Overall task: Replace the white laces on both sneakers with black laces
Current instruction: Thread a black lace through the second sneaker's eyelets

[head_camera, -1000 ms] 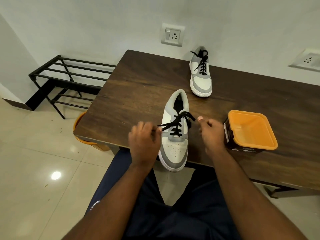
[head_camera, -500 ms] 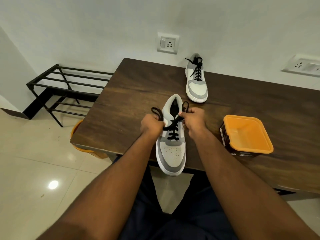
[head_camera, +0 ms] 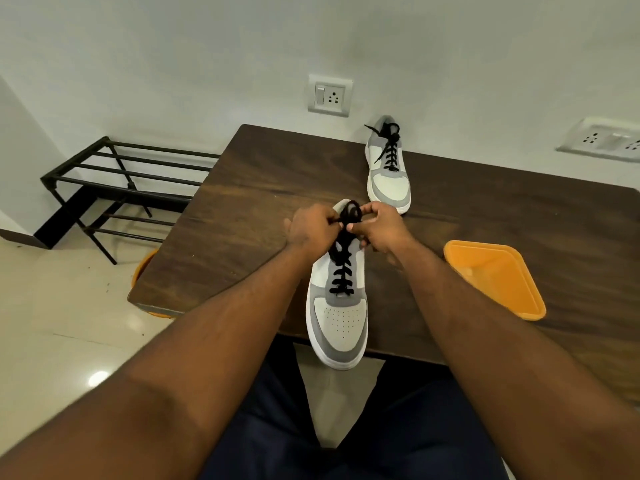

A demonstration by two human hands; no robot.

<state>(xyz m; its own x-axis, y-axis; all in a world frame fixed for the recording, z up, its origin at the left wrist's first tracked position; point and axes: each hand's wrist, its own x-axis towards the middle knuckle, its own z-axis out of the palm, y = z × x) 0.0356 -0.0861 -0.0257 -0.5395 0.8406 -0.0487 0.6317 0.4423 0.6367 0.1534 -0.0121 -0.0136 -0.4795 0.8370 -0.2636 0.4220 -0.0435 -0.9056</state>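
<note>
On the table's [head_camera: 242, 209] right side sat an orange-lidded container [head_camera: 495, 278], contents hidden. Left hand [head_camera: 313, 226] and right hand [head_camera: 382, 225] pinched the near sneaker's [head_camera: 341, 317] black lace [head_camera: 343, 265].

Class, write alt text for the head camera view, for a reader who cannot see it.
Two bare hands, left hand and right hand, pinch the black lace at the top of a grey and white sneaker on the near edge of a dark wooden table. A second grey and white sneaker with black laces stands by the wall, and an orange plastic tub sits to the right.
</note>
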